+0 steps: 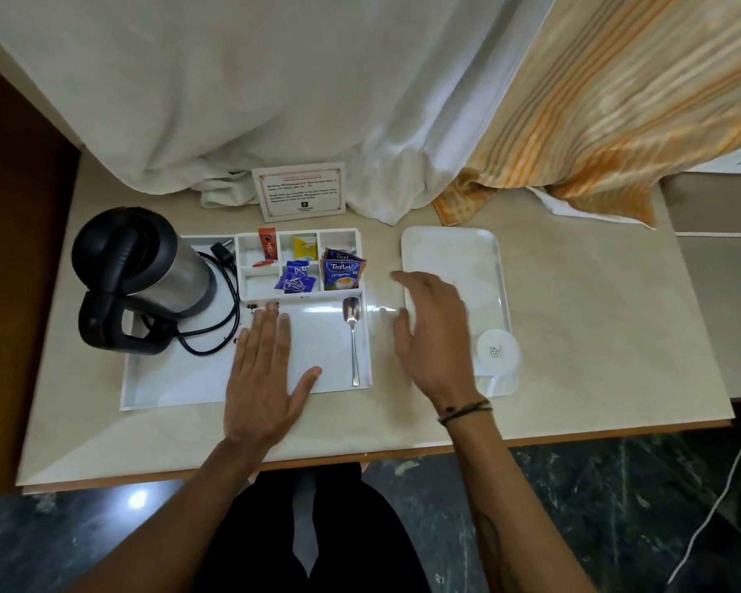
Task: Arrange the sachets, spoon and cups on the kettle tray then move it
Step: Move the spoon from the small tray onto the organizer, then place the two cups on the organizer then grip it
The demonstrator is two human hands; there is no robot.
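Observation:
A white kettle tray (167, 387) lies on the beige table, with a black and steel kettle (146, 276) and its black cord at its left end. Its back compartments hold sachets: blue Tetley ones (342, 269), smaller blue ones (295, 281), a yellow one (304, 248) and an orange one (268, 243). A metal spoon (353, 336) lies along the tray's right side. My left hand (270, 370) rests flat and empty on the tray floor. My right hand (433, 331) hovers open over the left edge of a second white tray (450, 250). No cups are visible.
A round white lidded item (498, 349) sits on the second tray's near right corner. A printed card (299, 194) stands behind the kettle tray. White and orange striped curtains hang onto the table's back. The table's front edge is near my body.

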